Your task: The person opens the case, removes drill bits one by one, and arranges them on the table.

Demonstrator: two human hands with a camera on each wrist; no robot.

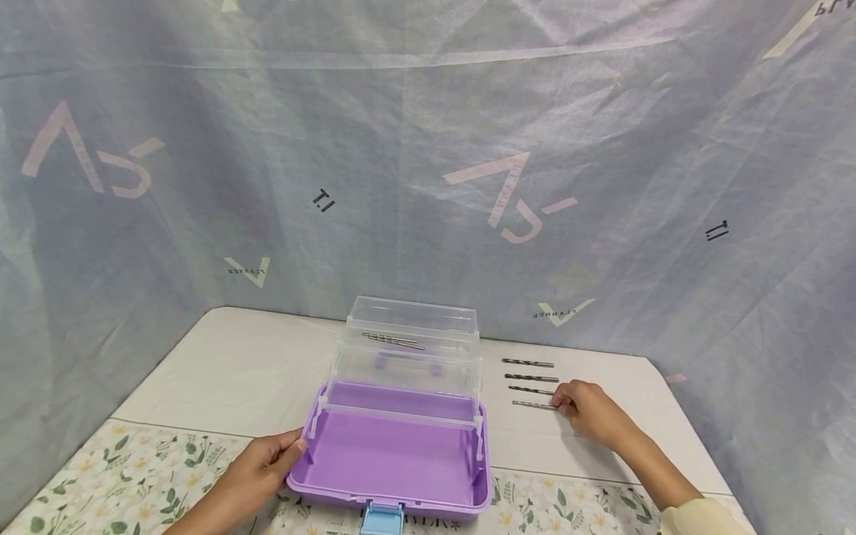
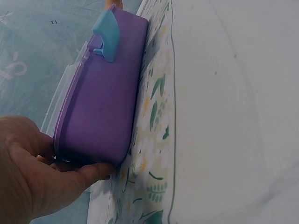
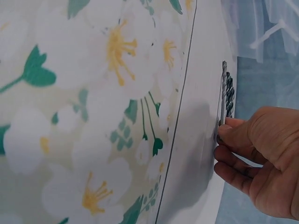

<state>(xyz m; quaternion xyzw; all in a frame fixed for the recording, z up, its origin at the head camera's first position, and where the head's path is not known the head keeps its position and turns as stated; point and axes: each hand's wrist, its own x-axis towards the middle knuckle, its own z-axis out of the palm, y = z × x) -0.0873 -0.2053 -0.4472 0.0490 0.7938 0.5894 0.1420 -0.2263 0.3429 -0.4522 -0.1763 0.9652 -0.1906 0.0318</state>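
Note:
A purple plastic box [image 1: 394, 461] stands with its lid raised and its clear trays [image 1: 408, 364] fanned out behind. My left hand [image 1: 257, 468] grips the box's left side, thumb at the rim; the left wrist view shows fingers around the corner. Two thin drill bits [image 1: 393, 341] lie in an upper clear tray. To the right of the box, my right hand [image 1: 591, 412] pinches the shank end of the nearest silver drill bit [image 1: 531, 405]. Beyond that bit lie darker drill bits [image 1: 528, 378] in a row on the white surface. The right fingertips partly hide the pinched end.
A light blue latch [image 1: 383, 519] hangs at the box's front. The table has a white cover [image 1: 267, 371] at the back and a floral cloth [image 1: 134, 475] along the front. A grey-blue printed curtain [image 1: 401, 186] encloses the back and sides.

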